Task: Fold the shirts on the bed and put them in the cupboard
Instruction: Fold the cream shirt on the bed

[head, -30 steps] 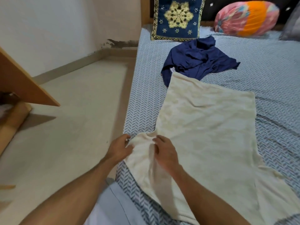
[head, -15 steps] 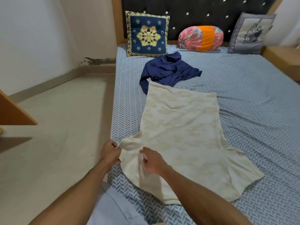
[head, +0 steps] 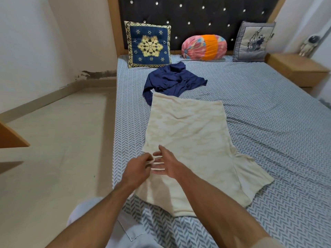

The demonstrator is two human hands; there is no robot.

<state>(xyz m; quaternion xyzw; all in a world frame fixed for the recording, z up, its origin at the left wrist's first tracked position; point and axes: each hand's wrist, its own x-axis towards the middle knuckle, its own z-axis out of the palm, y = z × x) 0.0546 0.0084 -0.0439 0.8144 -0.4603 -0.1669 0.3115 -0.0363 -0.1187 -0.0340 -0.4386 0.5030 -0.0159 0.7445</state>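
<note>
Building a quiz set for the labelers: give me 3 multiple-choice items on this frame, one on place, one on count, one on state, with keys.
1. Where does the navy shirt lie relative to the cream shirt?
A. On the floor
B. Beyond it, toward the headboard
C. On the side table

2. How many cushions lean at the headboard?
A. One
B. Three
C. Five

3. What state is the cream shirt in?
A. Spread flat on the bed, not yet folded into a packet
B. Rolled into a ball
C. Hanging from the left hand

Key: 1 B, its crumpled heap sits past the cream shirt's far edge. 2 B, blue, pink-orange and grey ones show. 3 A, it lies open while the left hand pinches its near sleeve and the right hand hovers, fingers straight.
</note>
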